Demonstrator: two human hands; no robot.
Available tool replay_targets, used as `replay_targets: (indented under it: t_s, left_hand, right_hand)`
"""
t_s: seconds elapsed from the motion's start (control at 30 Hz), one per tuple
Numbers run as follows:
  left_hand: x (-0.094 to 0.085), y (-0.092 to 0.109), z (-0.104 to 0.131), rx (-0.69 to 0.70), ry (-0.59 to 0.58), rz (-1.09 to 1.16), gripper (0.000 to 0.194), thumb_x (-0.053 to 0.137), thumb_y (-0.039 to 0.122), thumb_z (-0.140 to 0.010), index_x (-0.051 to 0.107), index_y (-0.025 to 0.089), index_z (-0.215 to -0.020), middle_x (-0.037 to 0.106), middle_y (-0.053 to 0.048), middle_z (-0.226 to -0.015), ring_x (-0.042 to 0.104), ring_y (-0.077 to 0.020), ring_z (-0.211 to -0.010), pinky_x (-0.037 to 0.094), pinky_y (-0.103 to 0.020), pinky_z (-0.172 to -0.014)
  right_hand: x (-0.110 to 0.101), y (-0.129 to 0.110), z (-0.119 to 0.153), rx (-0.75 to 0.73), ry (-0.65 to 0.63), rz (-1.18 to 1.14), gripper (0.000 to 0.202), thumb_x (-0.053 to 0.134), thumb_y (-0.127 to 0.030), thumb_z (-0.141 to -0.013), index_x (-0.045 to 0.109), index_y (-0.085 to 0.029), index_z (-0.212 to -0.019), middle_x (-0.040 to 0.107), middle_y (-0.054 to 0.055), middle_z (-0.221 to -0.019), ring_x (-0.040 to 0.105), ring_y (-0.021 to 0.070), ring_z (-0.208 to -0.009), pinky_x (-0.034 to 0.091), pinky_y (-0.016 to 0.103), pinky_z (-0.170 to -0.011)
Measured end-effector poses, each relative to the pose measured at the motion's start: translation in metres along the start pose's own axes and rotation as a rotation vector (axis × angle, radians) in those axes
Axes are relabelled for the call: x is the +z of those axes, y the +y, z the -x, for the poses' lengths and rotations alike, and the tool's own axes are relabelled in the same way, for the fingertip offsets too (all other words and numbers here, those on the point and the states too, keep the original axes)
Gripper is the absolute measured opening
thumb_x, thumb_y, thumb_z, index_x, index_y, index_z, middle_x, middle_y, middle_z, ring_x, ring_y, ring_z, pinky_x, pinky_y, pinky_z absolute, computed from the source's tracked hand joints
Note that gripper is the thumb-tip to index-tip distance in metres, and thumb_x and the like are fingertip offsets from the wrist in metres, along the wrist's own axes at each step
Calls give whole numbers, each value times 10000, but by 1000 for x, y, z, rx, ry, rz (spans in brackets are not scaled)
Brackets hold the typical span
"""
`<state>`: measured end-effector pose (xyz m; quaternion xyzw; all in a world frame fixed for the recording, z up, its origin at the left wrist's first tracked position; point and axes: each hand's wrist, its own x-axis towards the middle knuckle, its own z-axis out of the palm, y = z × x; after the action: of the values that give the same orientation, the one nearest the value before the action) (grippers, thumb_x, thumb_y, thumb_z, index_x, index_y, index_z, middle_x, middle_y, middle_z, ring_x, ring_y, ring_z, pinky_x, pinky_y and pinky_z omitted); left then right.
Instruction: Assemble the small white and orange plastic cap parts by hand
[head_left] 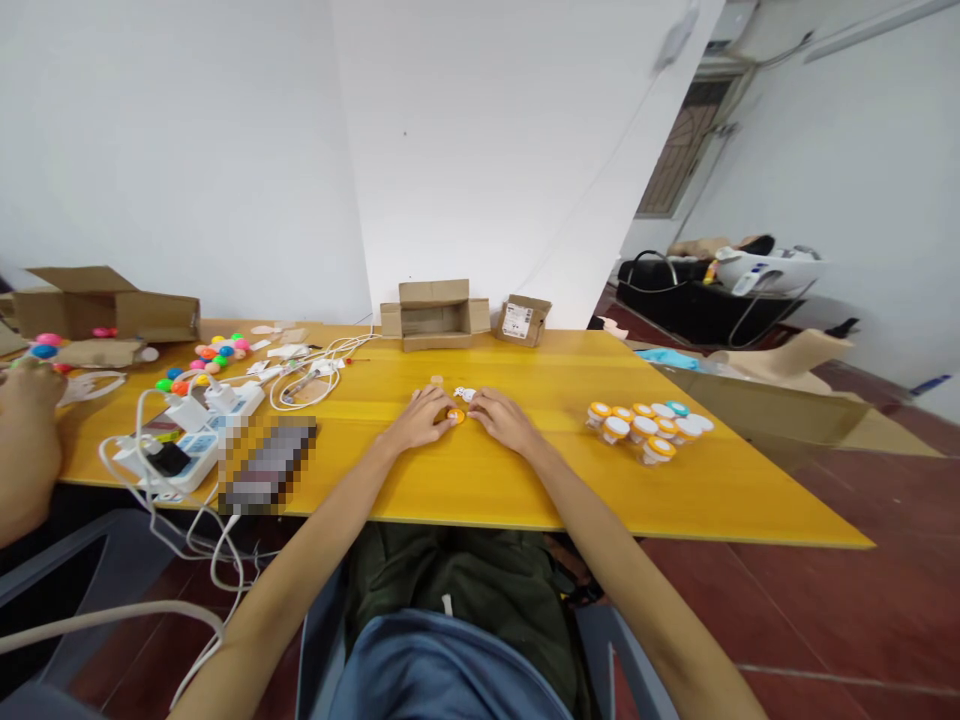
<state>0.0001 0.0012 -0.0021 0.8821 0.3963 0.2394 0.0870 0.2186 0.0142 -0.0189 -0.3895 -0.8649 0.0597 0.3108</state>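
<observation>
From the head view, I see the person sitting close to the yellow tabletop [555,480], with both forearms crossing its near edge. The left hand [424,416] is curled low, its thumb and fingers against an orange cap [456,415]; how firmly its grip is closed, I cannot tell. The right hand [501,416] is bent inward, fingertips close together beside a small white piece [465,394]; whether its grip has hold of something, I cannot tell. The cap lies between the two hands, well inside the near edge.

To the right of the right hand, a wide stretch of wood separates it from a group of tubs [643,427], which stand near the slanting right edge. On the other side, the phone [271,462] lies by the near edge, next to the power strip [202,440], so the room there is narrower. Loose cables [307,388] spread farther back. Along the rear edge, an open box [435,318] and a smaller box [523,320] stand side by side, before the wall.
</observation>
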Motion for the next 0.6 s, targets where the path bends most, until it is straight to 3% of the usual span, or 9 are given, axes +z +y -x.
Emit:
replay_targets:
  t_s: [0.27,0.6]
  left_hand:
    - [-3,4,-1,-12,-17,-22,224,514,373,-965,657,233,-1067,641,-79,-1124,529,-273,-1166,406,-477,-1035]
    - [0,-1,0,5,-6,3,264,494,423,-971,658,264,-1104,644,-72,-1123,531,-273,-1144,400,-484,-1035]
  right_hand:
    - [2,2,-2,-2,15,-4,132,574,-148,-920,652,-221,-842,658,58,-949,616,199,-924,496,331,-849]
    - [5,-2,-6,22,69,-164,136,582,-160,-911,657,-227,-821,672,51,-922,631,204,-910,502,352,-857]
